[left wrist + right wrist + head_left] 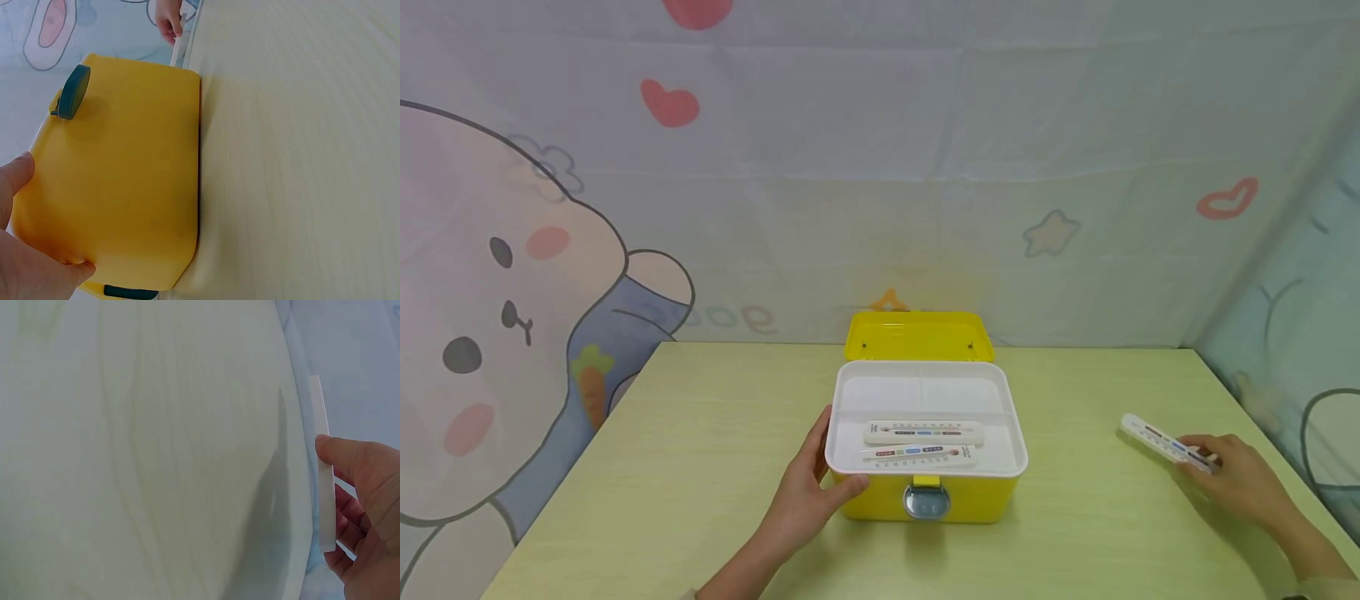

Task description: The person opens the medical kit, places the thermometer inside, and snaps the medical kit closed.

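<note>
A yellow storage box point(977, 500) stands on the table, its lid point(917, 335) raised at the back. At its left front corner, my left hand point(799, 508) grips it, thumb on the front and fingers along the side. Inside the white tray point(880, 385) on top lie two white thermometers, one farther back point(923, 432) and one nearer the front point(919, 454). Out to the right, my right hand point(1243, 482) pinches another white thermometer point(1157, 437) above the table. The right wrist view shows that thermometer point(326, 500) edge-on, thumb on one face, fingers behind.
The pale wooden table point(700, 467) reaches back to a printed cloth backdrop point(850, 125). A side cloth point(1307, 333) hangs along the table's right edge, close to my right hand. A dark latch point(927, 502) sits on the box front.
</note>
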`<action>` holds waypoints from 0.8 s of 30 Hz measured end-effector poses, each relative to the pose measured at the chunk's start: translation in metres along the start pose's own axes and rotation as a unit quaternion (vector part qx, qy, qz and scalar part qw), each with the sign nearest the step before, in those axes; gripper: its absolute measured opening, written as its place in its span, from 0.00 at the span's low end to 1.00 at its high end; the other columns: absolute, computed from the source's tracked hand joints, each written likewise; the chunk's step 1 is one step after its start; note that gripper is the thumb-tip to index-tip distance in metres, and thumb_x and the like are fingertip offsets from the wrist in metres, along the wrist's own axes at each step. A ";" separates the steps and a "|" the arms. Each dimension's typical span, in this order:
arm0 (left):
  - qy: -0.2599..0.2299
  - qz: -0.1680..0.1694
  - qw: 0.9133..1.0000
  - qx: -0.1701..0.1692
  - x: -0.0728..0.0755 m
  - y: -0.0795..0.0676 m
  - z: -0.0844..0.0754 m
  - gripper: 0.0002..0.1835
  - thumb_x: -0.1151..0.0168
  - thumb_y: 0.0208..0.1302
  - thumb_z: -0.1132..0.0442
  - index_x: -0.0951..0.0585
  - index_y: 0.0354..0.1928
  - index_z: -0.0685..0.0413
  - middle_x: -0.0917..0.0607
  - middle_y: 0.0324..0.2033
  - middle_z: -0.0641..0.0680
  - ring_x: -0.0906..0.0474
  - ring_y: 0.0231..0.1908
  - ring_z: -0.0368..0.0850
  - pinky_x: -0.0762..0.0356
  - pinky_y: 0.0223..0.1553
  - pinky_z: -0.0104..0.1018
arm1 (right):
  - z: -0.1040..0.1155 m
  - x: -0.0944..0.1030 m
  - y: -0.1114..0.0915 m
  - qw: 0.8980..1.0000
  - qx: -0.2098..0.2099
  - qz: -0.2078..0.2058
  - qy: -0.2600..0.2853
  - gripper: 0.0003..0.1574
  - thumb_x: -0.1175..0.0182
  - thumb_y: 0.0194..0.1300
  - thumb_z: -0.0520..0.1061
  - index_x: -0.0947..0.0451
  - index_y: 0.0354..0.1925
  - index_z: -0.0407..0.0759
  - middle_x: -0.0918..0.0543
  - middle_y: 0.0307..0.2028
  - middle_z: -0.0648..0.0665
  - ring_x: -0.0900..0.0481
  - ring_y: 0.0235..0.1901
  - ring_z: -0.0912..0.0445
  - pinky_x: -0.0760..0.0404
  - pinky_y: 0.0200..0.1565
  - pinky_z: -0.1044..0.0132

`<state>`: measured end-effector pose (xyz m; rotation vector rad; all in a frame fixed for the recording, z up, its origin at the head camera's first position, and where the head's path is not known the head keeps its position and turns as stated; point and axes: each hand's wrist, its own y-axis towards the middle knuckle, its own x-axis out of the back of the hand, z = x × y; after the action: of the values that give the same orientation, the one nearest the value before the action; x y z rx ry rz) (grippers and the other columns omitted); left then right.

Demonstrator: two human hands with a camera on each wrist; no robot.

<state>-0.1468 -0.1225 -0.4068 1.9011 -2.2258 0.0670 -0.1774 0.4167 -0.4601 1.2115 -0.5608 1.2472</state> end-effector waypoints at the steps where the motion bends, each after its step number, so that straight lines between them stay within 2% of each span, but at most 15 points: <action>1: 0.000 0.000 1.000 0.000 0.000 0.000 0.000 0.52 0.31 0.50 0.66 0.53 0.72 0.46 0.41 0.68 0.48 0.43 0.66 0.44 0.46 0.66 0.46 | 0.001 0.001 0.001 1.000 0.004 0.000 0.000 0.18 0.31 0.48 0.42 0.20 0.39 0.36 0.24 0.27 0.43 0.33 0.25 0.67 0.36 0.23 0.69; 7: 0.002 0.001 1.000 0.002 0.000 0.000 -0.001 0.52 0.31 0.51 0.66 0.53 0.72 0.47 0.41 0.68 0.48 0.43 0.66 0.45 0.46 0.66 0.47 | 0.004 0.007 0.009 1.000 0.014 0.003 0.002 0.18 0.31 0.49 0.42 0.20 0.40 0.36 0.23 0.28 0.42 0.33 0.25 0.66 0.35 0.21 0.70; 16: -0.001 0.002 1.000 -0.005 0.000 0.000 -0.001 0.51 0.31 0.51 0.66 0.53 0.72 0.45 0.41 0.68 0.47 0.44 0.67 0.44 0.47 0.67 0.46 | 0.010 0.010 0.022 0.998 0.053 -0.025 0.001 0.19 0.30 0.46 0.40 0.20 0.38 0.36 0.24 0.27 0.43 0.34 0.25 0.68 0.34 0.22 0.70; 24: -0.001 0.001 1.000 -0.002 0.000 0.000 -0.001 0.51 0.31 0.51 0.66 0.53 0.72 0.44 0.41 0.68 0.47 0.44 0.67 0.44 0.47 0.67 0.46 | 0.020 0.015 0.031 0.998 0.056 -0.005 0.002 0.19 0.31 0.49 0.42 0.21 0.41 0.36 0.24 0.29 0.42 0.32 0.25 0.65 0.33 0.22 0.69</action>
<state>-0.1463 -0.1224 -0.4058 1.8976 -2.2278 0.0593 -0.1961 0.4006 -0.4289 1.3029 -0.4866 1.2870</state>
